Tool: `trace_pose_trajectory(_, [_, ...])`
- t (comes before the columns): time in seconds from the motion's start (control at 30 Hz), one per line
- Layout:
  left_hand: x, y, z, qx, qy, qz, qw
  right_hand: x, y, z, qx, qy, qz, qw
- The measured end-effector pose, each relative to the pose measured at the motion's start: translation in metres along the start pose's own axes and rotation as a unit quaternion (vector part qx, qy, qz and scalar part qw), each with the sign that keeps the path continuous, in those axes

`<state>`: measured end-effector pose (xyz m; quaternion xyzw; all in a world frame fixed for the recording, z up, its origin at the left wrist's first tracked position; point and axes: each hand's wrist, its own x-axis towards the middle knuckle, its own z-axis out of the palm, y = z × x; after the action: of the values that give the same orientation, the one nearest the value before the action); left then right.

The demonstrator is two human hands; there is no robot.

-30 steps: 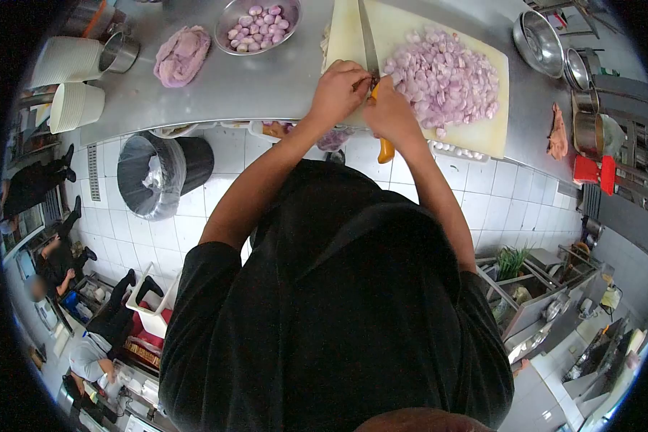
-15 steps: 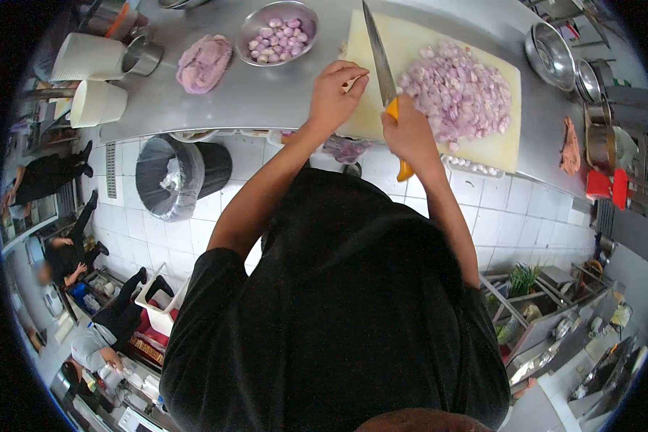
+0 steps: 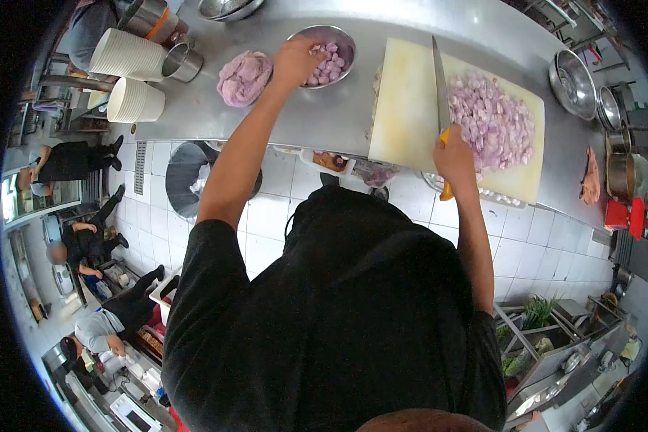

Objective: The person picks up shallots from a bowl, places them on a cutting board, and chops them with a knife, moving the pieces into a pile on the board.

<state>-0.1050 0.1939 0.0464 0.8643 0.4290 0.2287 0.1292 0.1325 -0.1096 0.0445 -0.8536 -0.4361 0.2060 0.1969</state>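
Observation:
My right hand (image 3: 456, 160) is closed round the yellow handle of a long knife (image 3: 441, 86), whose blade points away from me over the white cutting board (image 3: 403, 108). Just right of the blade lies a heap of chopped shallots (image 3: 491, 122). My left hand (image 3: 295, 63) reaches into a steel bowl (image 3: 347, 49) of peeled shallots (image 3: 327, 72); its fingertips are among them, and whether they grip one is hidden. A crumpled pink cloth (image 3: 245, 78) sits on the counter beside my left wrist.
White stacked tubs (image 3: 133, 99) and a steel pot (image 3: 183, 63) stand at the left of the steel counter (image 3: 187, 108). Steel bowls (image 3: 573, 85) are at the right. A lined bin (image 3: 183, 176) is below the counter's edge. Several people stand at far left.
My left hand has moved left from near the board into the shallot bowl. The knife stays in my right hand, now upright beside the heap. The whole view has shifted.

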Motion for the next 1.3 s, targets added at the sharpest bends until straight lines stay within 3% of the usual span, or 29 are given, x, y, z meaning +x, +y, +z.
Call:
trace_pose_trajectory(0.3, [0.034, 0.014, 0.042, 0.099, -0.097, -0.022, 0.990, -0.005, -0.005, -0.004, 0.010, 0.004, -0.004, 1.000])
trace_pose_trajectory(0.43, [0.035, 0.010, 0.050, 0.083, -0.041, 0.004, 0.996, -0.005, -0.004, -0.002, 0.010, 0.008, 0.004, 1.000])
trace_pose_trajectory(0.6, [0.018, 0.053, 0.020, -0.122, 0.050, -0.009, 0.991, -0.002, 0.002, 0.003, 0.001, 0.010, -0.011, 1.000])
trace_pose_trajectory(0.77, [-0.064, 0.141, 0.036, -0.300, -0.076, -0.007, 0.951, -0.007, -0.001, 0.001, -0.010, 0.011, -0.014, 1.000])
trace_pose_trajectory(0.93, [-0.104, 0.172, 0.075, -0.339, -0.094, 0.025, 0.936, -0.018, -0.011, -0.010, 0.017, -0.005, -0.016, 1.000])
trace_pose_trajectory(1.13, [-0.114, 0.164, 0.092, -0.295, -0.018, 0.115, 0.948, -0.030, -0.016, -0.005, 0.054, -0.010, -0.047, 0.997])
trace_pose_trajectory(1.3, [-0.115, 0.166, 0.093, -0.361, -0.037, 0.040, 0.931, -0.031, -0.019, -0.012, 0.044, -0.062, -0.032, 0.997])
